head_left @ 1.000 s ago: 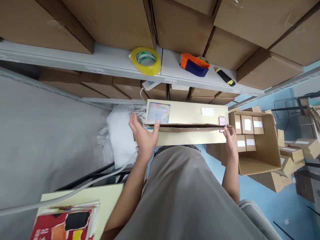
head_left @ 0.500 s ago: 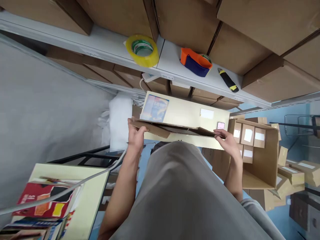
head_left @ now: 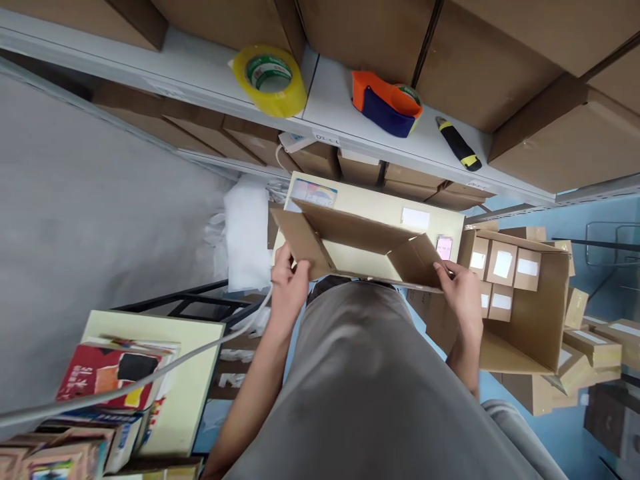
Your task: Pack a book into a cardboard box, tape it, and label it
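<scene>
An unfolded cardboard box (head_left: 357, 225) is held between my two hands over a cream tabletop (head_left: 370, 197). It stands open, and the tabletop shows through its middle. My left hand (head_left: 291, 280) grips the left flap near its lower corner, thumb on the near side. On the other end, my right hand (head_left: 457, 283) pinches the right flap's edge with thumb and fingers. Behind the box on the tabletop lie a partly covered colourful printed packet (head_left: 315, 192), a white label (head_left: 415, 218) and a phone with a lit pink screen (head_left: 444, 247).
On the shelf ahead sit a yellow tape roll (head_left: 270, 80), an orange and blue tape dispenser (head_left: 386, 103) and a utility knife (head_left: 459, 145). A large carton (head_left: 537, 313) with several small labelled boxes stands right. Books (head_left: 113, 377) and a grey cable (head_left: 200, 347) are at left.
The cardboard box has gone from nearly flat to spread open. My left hand has shifted right and my hands are closer together. The view has moved slightly.
</scene>
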{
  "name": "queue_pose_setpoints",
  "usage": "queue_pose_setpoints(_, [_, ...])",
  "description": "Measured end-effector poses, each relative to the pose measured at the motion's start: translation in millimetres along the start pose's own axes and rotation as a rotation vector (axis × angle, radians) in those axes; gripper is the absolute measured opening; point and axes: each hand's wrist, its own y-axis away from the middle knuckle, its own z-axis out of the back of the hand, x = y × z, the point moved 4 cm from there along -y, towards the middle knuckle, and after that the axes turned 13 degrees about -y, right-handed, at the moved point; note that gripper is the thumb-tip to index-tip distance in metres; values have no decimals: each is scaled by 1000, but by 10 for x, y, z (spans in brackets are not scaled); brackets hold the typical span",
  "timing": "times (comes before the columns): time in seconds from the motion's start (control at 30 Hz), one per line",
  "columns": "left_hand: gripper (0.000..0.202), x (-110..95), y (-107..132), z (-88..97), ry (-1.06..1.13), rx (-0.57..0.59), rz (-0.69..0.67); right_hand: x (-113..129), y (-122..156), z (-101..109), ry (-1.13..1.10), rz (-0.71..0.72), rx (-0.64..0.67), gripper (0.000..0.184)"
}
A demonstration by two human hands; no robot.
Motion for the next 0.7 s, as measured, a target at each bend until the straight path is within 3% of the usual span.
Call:
queue_pose_setpoints(0.17, [54,-369,-154,63,-102,202,-213,-43,113,151,-77,4,-178,58])
queue_pose_setpoints(0.3, [61,-452,-200,-50,-150,262,-315,-74,52,27,-81,17,-302,52])
queue_pose_setpoints(0.53, [69,-397,-184,-301,-282,207,-413,-87,-93,-374,-113,13,-282,57])
queue_pose_setpoints(0.6, [66,-407,-190,-322,-288,237,-445,-33,-94,-454,-147,33,-258,60])
queue_pose_setpoints(0.7, [63,-429,-192,-320,-285,369,-480,55,-96,-610,-169,92,-104,62])
